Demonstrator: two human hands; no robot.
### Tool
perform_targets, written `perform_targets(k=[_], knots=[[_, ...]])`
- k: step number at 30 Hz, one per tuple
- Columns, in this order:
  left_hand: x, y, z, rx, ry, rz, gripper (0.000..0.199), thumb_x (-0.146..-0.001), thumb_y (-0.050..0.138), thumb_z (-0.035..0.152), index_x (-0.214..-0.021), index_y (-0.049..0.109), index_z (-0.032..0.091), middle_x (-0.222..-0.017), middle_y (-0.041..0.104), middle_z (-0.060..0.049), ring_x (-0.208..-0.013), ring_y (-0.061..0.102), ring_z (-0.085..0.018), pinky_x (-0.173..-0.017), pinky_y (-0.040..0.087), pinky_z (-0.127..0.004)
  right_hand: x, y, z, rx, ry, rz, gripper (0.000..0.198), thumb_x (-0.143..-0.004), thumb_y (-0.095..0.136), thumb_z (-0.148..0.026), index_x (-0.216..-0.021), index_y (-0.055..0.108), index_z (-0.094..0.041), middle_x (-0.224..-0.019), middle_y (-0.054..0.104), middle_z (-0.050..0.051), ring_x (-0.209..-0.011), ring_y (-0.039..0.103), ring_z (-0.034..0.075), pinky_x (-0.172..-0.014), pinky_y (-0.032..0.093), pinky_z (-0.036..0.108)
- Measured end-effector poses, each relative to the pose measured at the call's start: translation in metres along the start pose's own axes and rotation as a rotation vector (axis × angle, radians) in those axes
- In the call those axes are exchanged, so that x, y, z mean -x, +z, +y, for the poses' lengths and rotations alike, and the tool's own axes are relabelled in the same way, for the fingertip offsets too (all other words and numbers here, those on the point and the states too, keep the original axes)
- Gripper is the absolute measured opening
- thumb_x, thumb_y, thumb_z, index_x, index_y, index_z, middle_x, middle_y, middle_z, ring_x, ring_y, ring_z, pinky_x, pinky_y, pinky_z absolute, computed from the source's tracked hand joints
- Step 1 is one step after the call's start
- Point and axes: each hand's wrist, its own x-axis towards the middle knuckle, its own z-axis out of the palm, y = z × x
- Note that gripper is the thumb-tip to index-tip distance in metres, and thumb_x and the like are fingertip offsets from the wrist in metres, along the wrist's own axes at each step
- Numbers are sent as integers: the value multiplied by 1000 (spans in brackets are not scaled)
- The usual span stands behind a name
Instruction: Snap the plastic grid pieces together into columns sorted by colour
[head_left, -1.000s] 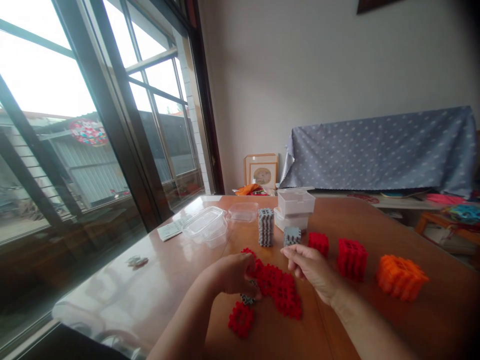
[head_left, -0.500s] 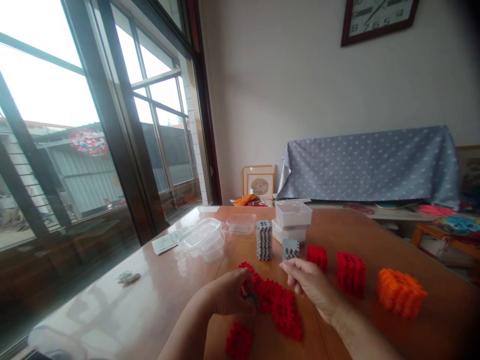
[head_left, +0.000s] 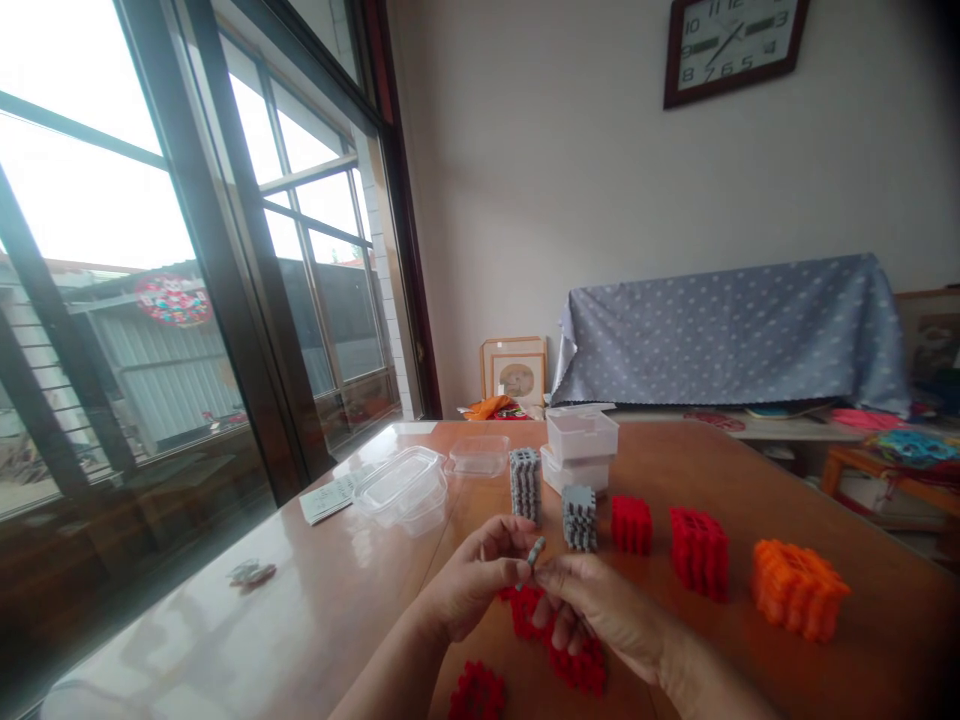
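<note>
Between my left hand (head_left: 484, 578) and my right hand (head_left: 592, 595) is a small grey toothed plastic piece (head_left: 535, 551), seen nearly edge-on. Fingers of both hands pinch it above the table. Partly hidden below them lie joined red toothed building pieces (head_left: 527, 612). A separate red piece (head_left: 478, 692) lies near the front edge of the view. Just beyond my hands stand a tall grey stack (head_left: 526, 485) and a shorter grey stack (head_left: 579, 518) of similar pieces.
To the right stand a small red stack (head_left: 631, 525), a larger red stack (head_left: 699, 553) and an orange stack (head_left: 799, 588). White boxes (head_left: 582, 437) and clear plastic containers (head_left: 401, 488) are at the back. Paper (head_left: 327, 499) and a small bundle (head_left: 252, 573) lie left.
My left hand has risen from the red pieces with the grey piece. My right hand has moved left, and both hands now meet at it.
</note>
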Motion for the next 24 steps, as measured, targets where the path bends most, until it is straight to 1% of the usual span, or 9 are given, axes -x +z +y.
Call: perform_targets(k=[3, 8, 10, 12, 14, 18, 21, 24], knots=[[0, 3, 0, 45, -18, 24, 46, -75, 82, 29, -118, 67, 22, -107, 67, -7, -93, 61, -18, -85, 45, -31, -1, 1, 0, -40, 2, 35, 50, -90, 64, -63, -103, 69, -15, -82, 75, 7, -56, 61, 11, -50, 40, 21], [-1, 3, -3, 127, -34, 81, 48, -75, 79, 31, -121, 67, 24, -108, 70, -7, -96, 65, -22, -95, 48, -40, -4, -4, 1, -118, -24, 100, 38, -89, 68, -53, -99, 69, -16, -81, 74, 5, -60, 63, 11, -55, 41, 22], [-2, 2, -5, 156, -30, 96, 45, -78, 78, 31, -121, 68, 23, -110, 71, -8, -99, 66, -22, -97, 48, -40, -5, -7, 2, -128, -46, 140, 34, -90, 67, -50, -96, 68, -17, -78, 72, 3, -61, 62, 11, -55, 40, 22], [-4, 0, -8, 163, -24, 115, 42, -79, 77, 30, -120, 69, 22, -113, 72, -9, -99, 67, -20, -97, 48, -37, -6, -9, 1, -132, -71, 194, 32, -89, 68, -49, -93, 67, -18, -74, 70, 1, -60, 60, 11, -55, 38, 22], [-5, -2, -11, 146, -25, 131, 42, -80, 78, 28, -121, 69, 22, -116, 72, -8, -98, 67, -19, -94, 48, -34, -7, -11, 1, -143, -96, 237, 33, -87, 69, -51, -88, 65, -18, -72, 69, 0, -59, 57, 10, -55, 37, 22], [-5, -3, -14, 93, -16, 114, 57, -77, 83, 26, -131, 64, 23, -108, 73, -7, -90, 67, -17, -86, 48, -31, -9, -14, 0, -163, -131, 274, 37, -85, 71, -55, -83, 63, -19, -73, 67, -1, -59, 56, 10, -56, 38, 22], [-4, 0, -13, 30, 5, 101, 62, -77, 85, 27, -133, 61, 23, -106, 74, -7, -93, 67, -19, -89, 48, -33, -9, -17, 1, -166, -148, 275, 37, -86, 71, -55, -83, 64, -19, -73, 66, -1, -60, 57, 10, -56, 38, 23], [-3, 4, -12, -42, 31, 82, 55, -80, 84, 35, -129, 63, 21, -106, 74, -8, -100, 68, -21, -95, 47, -36, -9, -19, 2, -179, -162, 289, 37, -85, 73, -55, -81, 64, -19, -71, 65, -2, -60, 56, 10, -55, 37, 22]])
